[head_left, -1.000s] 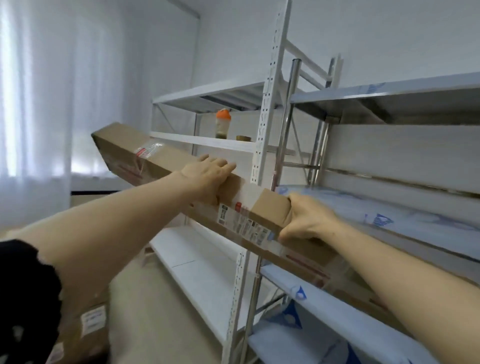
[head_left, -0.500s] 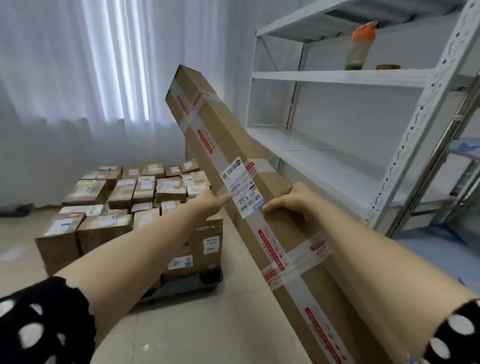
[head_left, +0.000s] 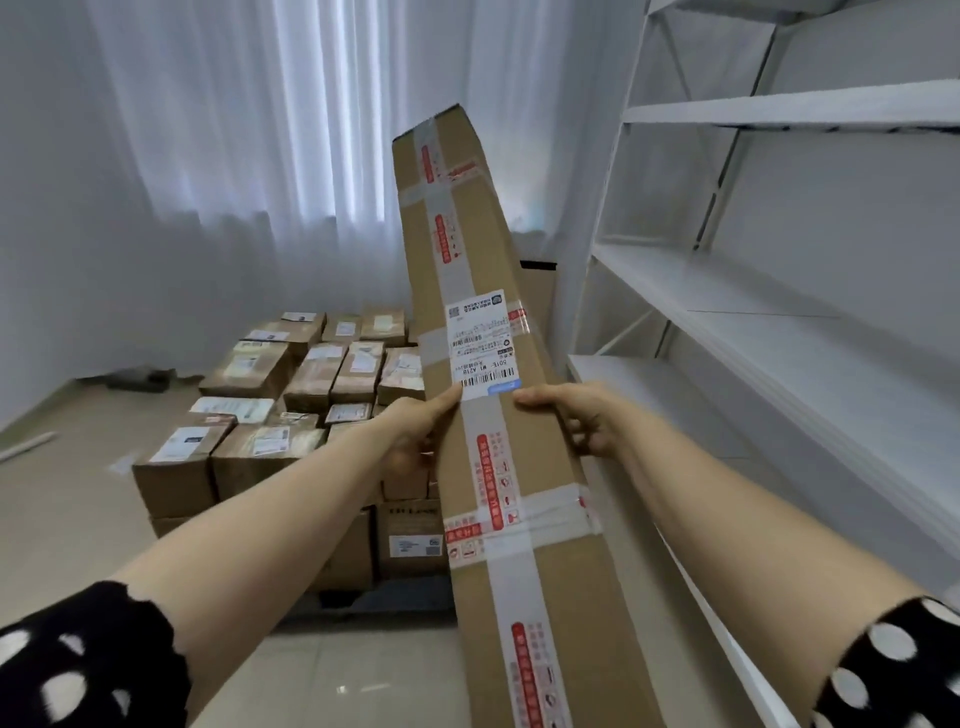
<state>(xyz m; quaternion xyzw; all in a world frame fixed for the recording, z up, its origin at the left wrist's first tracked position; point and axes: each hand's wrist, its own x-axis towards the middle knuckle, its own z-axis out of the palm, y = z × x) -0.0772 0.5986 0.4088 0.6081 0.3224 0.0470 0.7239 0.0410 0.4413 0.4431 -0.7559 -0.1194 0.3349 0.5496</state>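
A long narrow cardboard box (head_left: 467, 249) with clear and red-printed tape and a white shipping label stands almost upright in front of me, its top leaning slightly left. My left hand (head_left: 415, 436) grips its left edge just below the label, thumb on the front face. My right hand (head_left: 576, 415) grips the right edge at the same height, fingers curled round the side. The box's lower end runs out of view at the bottom.
A stack of several small labelled cardboard boxes (head_left: 291, 395) sits on a low cart to the left on the tiled floor. White metal shelving (head_left: 779, 322) lines the right wall. White curtains (head_left: 234, 156) hang behind. A dark flat object (head_left: 140, 379) lies by the curtain.
The box has come off the shelf rack, swung from lying slanted to nearly upright, and my view turned left toward the curtains. Both hands kept hold of it.
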